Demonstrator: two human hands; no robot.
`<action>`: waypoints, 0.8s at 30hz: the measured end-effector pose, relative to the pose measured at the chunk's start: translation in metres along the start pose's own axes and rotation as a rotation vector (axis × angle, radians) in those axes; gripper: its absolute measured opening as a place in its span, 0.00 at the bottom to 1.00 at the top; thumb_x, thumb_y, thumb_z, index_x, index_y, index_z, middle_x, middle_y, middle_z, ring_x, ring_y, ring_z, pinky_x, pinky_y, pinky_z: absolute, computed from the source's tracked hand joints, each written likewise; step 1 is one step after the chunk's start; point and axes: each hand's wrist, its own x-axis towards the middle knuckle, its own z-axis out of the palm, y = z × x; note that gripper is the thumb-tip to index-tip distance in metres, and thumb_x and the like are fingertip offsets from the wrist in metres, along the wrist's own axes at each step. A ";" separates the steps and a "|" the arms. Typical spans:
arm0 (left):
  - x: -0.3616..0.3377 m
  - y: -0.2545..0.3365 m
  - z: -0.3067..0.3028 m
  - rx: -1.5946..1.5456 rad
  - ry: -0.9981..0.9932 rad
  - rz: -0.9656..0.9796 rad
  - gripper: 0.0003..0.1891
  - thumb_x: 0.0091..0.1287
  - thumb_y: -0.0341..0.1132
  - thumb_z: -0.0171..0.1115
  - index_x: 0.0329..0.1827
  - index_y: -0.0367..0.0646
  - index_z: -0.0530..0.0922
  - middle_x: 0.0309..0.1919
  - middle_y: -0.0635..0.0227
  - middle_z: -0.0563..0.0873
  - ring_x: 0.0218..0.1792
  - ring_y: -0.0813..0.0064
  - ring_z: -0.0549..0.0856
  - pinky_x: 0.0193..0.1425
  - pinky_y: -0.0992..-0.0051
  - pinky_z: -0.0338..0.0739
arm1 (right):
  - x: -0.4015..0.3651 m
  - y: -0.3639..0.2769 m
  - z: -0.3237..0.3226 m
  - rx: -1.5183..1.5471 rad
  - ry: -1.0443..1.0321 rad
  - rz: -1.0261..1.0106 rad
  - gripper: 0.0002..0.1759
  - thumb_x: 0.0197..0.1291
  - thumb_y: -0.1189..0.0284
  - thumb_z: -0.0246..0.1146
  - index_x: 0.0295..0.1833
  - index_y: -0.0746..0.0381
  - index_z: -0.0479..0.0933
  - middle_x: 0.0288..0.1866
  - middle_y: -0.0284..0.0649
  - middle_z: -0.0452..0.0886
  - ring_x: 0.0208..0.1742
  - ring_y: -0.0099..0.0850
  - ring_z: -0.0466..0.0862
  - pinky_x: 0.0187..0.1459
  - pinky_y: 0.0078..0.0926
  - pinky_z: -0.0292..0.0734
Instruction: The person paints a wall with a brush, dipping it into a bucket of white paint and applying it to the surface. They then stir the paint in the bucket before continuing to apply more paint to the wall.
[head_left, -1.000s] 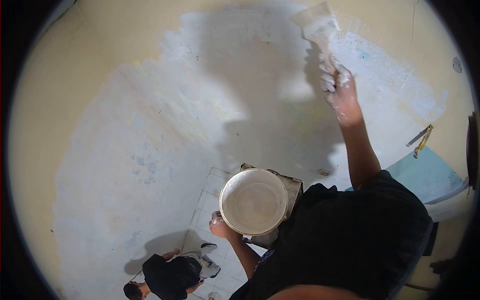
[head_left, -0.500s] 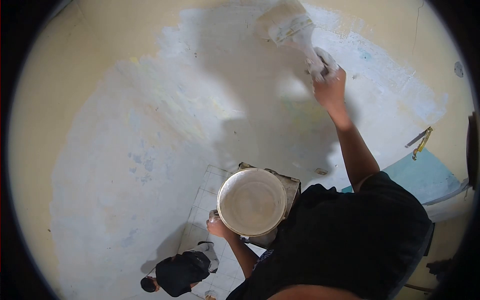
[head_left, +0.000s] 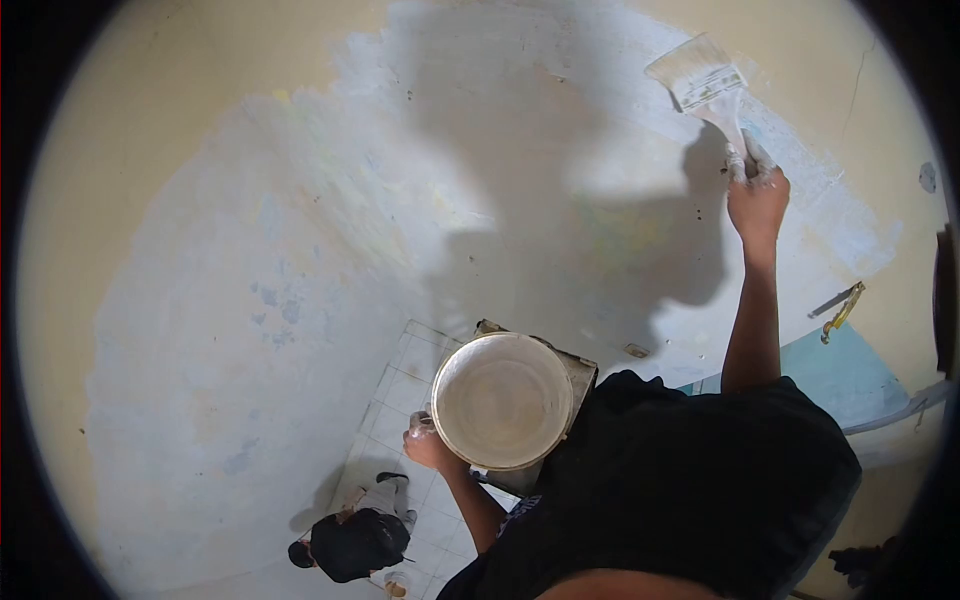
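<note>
My right hand [head_left: 757, 195], whitened on the fingers, is closed around the handle of a wide paintbrush [head_left: 712, 90]. The brush's pale bristles lie against or close to the whitened upper right part of the wall [head_left: 380, 200]; contact is hard to tell. Below, a round bucket [head_left: 502, 400] with whitish residue inside stands on top of a worn stand [head_left: 582, 375]. My left hand [head_left: 428, 443] is at the bucket's left side, fingers curled and whitened. What those fingers grip is partly hidden.
On the tiled floor [head_left: 400, 385] far below, another person [head_left: 358, 545] in a dark shirt stands near a small container [head_left: 396, 585]. A yellow metal fitting [head_left: 843, 312] juts out at the right, above a teal surface [head_left: 840, 375]. A small wall box [head_left: 637, 350] sits near the stand.
My right hand has moved the brush right and slightly down across the wall. My left hand stays beside the bucket. The person below has shifted posture.
</note>
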 end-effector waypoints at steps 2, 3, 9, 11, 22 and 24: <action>0.001 0.000 0.002 0.094 -0.014 -0.001 0.10 0.52 0.45 0.64 0.28 0.50 0.82 0.18 0.64 0.81 0.18 0.63 0.81 0.20 0.65 0.72 | -0.004 0.004 -0.001 0.016 0.047 -0.092 0.19 0.59 0.70 0.61 0.55 0.66 0.76 0.28 0.46 0.84 0.26 0.29 0.81 0.34 0.25 0.74; 0.003 0.004 0.001 0.089 0.005 0.000 0.10 0.52 0.45 0.64 0.28 0.50 0.81 0.18 0.64 0.81 0.19 0.63 0.81 0.21 0.65 0.73 | -0.006 0.000 -0.002 0.102 0.010 -0.032 0.18 0.59 0.71 0.62 0.54 0.66 0.76 0.28 0.43 0.84 0.26 0.27 0.80 0.34 0.23 0.74; -0.005 -0.026 0.036 0.200 -0.022 -0.069 0.12 0.57 0.47 0.59 0.30 0.48 0.79 0.21 0.60 0.79 0.26 0.59 0.81 0.30 0.61 0.73 | -0.029 -0.028 -0.003 0.572 -0.387 -0.056 0.17 0.57 0.78 0.62 0.53 0.70 0.75 0.32 0.32 0.80 0.32 0.18 0.74 0.35 0.14 0.69; 0.000 -0.011 0.019 0.231 -0.093 -0.095 0.10 0.56 0.44 0.59 0.33 0.47 0.79 0.25 0.59 0.80 0.29 0.58 0.81 0.34 0.62 0.74 | -0.039 -0.036 0.000 0.586 -0.522 -0.166 0.17 0.55 0.80 0.62 0.52 0.70 0.76 0.34 0.34 0.80 0.33 0.18 0.75 0.37 0.14 0.69; -0.027 -0.008 -0.034 -0.222 0.155 -0.261 0.18 0.54 0.38 0.66 0.47 0.42 0.78 0.39 0.54 0.83 0.40 0.55 0.82 0.46 0.62 0.75 | -0.100 -0.105 0.044 0.464 -1.616 -0.686 0.13 0.53 0.76 0.62 0.46 0.62 0.79 0.41 0.45 0.83 0.36 0.38 0.82 0.39 0.29 0.75; -0.049 -0.007 -0.040 -0.264 0.085 -0.371 0.23 0.56 0.41 0.66 0.52 0.40 0.74 0.43 0.51 0.82 0.42 0.54 0.82 0.48 0.61 0.74 | -0.121 -0.103 0.062 0.570 -1.639 -0.854 0.12 0.53 0.74 0.61 0.45 0.59 0.79 0.40 0.46 0.82 0.35 0.43 0.81 0.41 0.35 0.75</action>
